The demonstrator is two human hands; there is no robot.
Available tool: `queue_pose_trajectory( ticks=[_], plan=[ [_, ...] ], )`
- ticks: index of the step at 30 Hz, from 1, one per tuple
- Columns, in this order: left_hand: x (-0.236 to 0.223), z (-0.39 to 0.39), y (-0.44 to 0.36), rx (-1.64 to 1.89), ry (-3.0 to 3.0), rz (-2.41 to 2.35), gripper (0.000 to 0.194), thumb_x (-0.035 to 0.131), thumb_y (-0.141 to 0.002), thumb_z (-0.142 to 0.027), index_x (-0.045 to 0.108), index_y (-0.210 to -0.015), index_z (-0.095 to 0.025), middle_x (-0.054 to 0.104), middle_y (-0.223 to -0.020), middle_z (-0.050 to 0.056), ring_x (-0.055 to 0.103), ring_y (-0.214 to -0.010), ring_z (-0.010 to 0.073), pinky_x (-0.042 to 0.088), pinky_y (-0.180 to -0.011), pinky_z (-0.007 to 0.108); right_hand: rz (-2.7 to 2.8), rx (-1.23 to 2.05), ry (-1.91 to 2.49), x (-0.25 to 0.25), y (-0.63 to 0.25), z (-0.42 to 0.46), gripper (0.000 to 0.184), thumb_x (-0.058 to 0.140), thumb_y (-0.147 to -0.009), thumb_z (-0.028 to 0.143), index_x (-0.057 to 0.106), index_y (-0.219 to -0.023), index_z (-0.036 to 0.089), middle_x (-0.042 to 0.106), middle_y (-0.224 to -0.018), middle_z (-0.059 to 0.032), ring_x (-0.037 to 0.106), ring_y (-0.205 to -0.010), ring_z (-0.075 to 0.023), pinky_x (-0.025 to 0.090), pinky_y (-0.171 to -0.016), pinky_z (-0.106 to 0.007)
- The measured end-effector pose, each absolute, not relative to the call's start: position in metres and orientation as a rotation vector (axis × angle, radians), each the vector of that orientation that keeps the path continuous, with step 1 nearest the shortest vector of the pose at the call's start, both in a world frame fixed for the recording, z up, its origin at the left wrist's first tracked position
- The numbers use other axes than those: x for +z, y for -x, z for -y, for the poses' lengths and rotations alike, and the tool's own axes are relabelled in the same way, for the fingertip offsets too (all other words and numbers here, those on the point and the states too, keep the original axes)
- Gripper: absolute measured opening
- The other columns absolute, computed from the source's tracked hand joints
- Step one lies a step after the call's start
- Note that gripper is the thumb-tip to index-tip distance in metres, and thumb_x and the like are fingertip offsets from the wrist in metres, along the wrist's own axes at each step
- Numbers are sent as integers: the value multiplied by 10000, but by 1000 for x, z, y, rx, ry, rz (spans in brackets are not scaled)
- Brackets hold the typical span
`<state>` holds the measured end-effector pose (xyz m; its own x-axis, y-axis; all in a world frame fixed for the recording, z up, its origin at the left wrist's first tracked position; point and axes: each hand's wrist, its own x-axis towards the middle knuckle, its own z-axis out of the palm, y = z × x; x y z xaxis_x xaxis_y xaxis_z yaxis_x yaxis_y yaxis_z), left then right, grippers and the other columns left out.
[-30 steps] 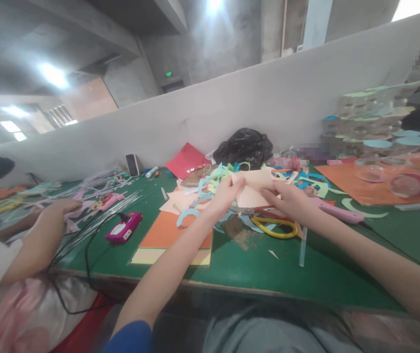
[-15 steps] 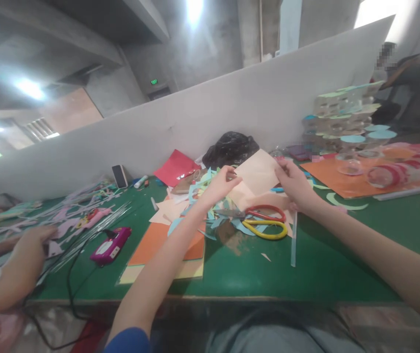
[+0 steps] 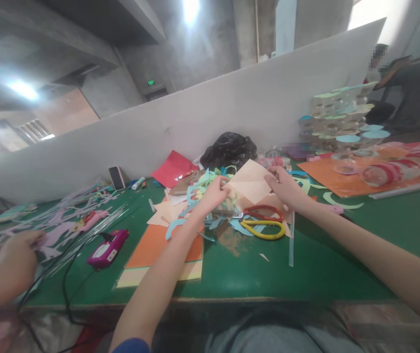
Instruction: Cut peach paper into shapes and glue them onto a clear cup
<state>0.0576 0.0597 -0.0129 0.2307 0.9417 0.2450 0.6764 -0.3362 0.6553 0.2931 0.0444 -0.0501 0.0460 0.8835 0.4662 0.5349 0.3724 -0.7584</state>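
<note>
Both my hands hold a peach sheet of paper [image 3: 249,185] up over the green table [image 3: 320,269]. My left hand [image 3: 212,196] pinches its left corner. The sheet's right edge is gripped by my right hand [image 3: 285,189]. Under the sheet lie scissors with red and yellow handles [image 3: 263,221] on a heap of blue, green and peach paper scraps [image 3: 202,184]. Orange and yellow sheets [image 3: 166,250] lie flat nearer my left forearm.
A pink glue gun [image 3: 107,248] with a black cord lies at left, where another person's hand [image 3: 14,262] works on pink paper shapes. A phone [image 3: 114,177], red paper [image 3: 171,168], a black bag [image 3: 228,149] and a white partition stand behind. Clear cups and orange card sit at right.
My hands lifted the peach sheet off the pile and turned it, then lowered it slightly. The view shifted right. The other person's hand drew back toward the table's left edge.
</note>
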Motion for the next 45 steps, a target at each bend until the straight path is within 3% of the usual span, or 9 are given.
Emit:
queue_pose_trajectory(
  ticks=[4, 7, 14, 20, 26, 34, 39, 45],
  plan=[
    [-12, -60, -64, 1061, -1999, -1306, 308, 589, -785, -187, 655, -1084, -155, 701, -1123, 89, 631, -936, 193, 471, -841, 294, 1553, 585, 1302, -49, -292, -43, 285, 491, -909, 368, 530, -1135, 198, 656, -953, -94, 648, -824, -255, 517, -676, -365],
    [-12, -62, -65, 1169, -1848, -1120, 322, 612, -772, -202, 686, -1084, -169, 719, -1118, 64, 632, -977, 183, 459, -871, 278, 1505, 623, 1213, -45, -290, -39, 292, 516, -891, 379, 532, -1117, 195, 655, -973, -86, 635, -894, -248, 509, -742, -356],
    [-4, -55, -72, 1203, -1452, -819, 346, 704, -687, -216, 717, -1032, -201, 720, -1034, 13, 576, -793, 92, 387, -639, 184, 1324, 857, 1037, -47, -287, -42, 401, 611, -832, 451, 529, -1144, 212, 661, -946, -42, 630, -895, -212, 488, -719, -296],
    [6, -41, -77, 1121, -1227, -644, 257, 724, -686, -158, 699, -939, -187, 703, -959, 29, 630, -886, 148, 483, -883, 320, 1265, 1037, 1076, -47, -289, -41, 404, 694, -806, 440, 620, -1127, 207, 693, -1043, -68, 641, -887, -210, 504, -675, -270],
    [11, -33, -79, 1078, -1174, -680, 247, 681, -703, -110, 675, -939, -181, 682, -967, 33, 627, -902, 153, 488, -939, 382, 1280, 1136, 1038, -46, -287, -40, 362, 679, -825, 417, 662, -1122, 210, 700, -1067, -62, 649, -879, -202, 535, -664, -260],
    [9, -34, -78, 1046, -1163, -671, 312, 690, -666, -96, 657, -960, -193, 647, -896, 4, 593, -805, 126, 501, -852, 334, 1282, 1396, 932, -43, -286, -37, 276, 714, -786, 407, 637, -960, 208, 697, -942, -56, 666, -864, -194, 550, -692, -264],
    [6, -36, -78, 1044, -1168, -689, 313, 732, -688, -154, 647, -985, -205, 635, -906, -6, 593, -790, 119, 496, -788, 289, 1309, 1317, 956, -49, -288, -43, 321, 731, -743, 471, 589, -870, 212, 659, -858, -30, 637, -818, -181, 520, -667, -256],
    [8, -36, -76, 1054, -1176, -727, 297, 761, -721, -283, 633, -977, -203, 637, -951, 4, 607, -792, 117, 499, -707, 245, 1322, 1141, 1015, -54, -292, -48, 351, 729, -734, 474, 632, -930, 199, 649, -876, -28, 590, -763, -166, 459, -622, -250]
  ],
)
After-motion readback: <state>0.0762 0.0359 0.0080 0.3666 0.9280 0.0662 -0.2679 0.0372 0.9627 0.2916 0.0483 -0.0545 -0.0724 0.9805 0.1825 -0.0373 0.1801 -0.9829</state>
